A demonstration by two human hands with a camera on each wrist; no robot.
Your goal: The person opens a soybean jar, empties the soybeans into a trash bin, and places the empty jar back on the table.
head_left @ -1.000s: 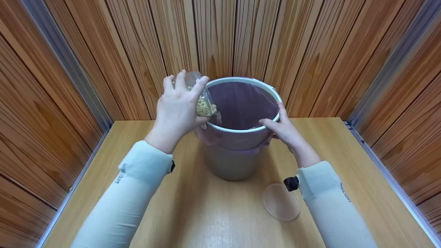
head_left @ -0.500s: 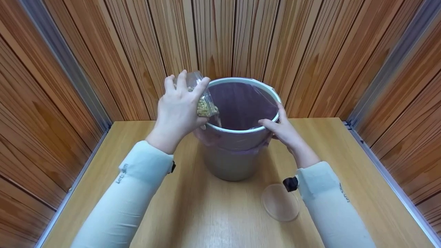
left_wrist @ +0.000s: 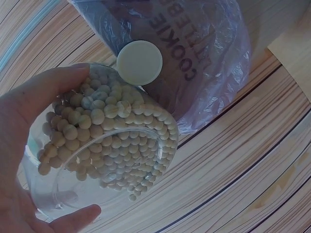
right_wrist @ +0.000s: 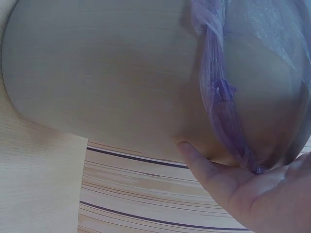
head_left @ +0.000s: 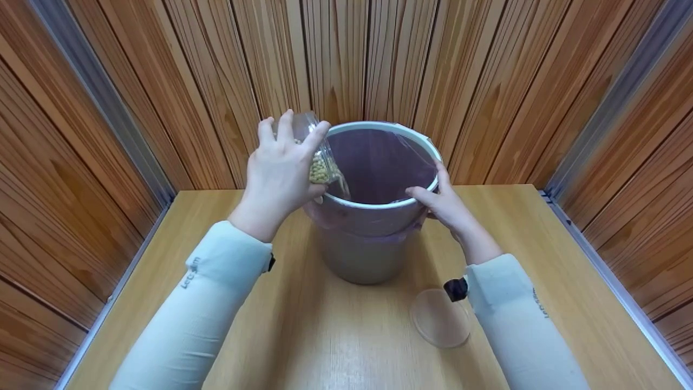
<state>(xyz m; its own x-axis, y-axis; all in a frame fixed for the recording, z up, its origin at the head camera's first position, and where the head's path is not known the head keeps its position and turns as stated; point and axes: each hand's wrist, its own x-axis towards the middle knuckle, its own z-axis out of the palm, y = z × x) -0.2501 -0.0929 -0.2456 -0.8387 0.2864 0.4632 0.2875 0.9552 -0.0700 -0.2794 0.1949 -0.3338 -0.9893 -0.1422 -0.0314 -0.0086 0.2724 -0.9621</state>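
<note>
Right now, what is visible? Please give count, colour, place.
Wooden table: one, tan, underneath
Round bin: one, grey, on table
Plastic liner: one, purple, in bin
Plastic jar: one, clear, at bin
Small balls: many, yellowish, spilling from jar
Round disc: one, clear, table
Round cap: one, white, by liner
Wood-patterned panels: many, brown, around
Metal strips: several, grey, corners
Sleeves: two, mint, foreground
Devices: two, black, sleeves
Left hand: one, holding jar
Right hand: one, gripping bin

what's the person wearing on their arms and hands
The left sleeve and right sleeve are pale mint, with wide cuffs and small dark lettering. A black piece shows at each cuff. The left hand and right hand are bare.
</note>
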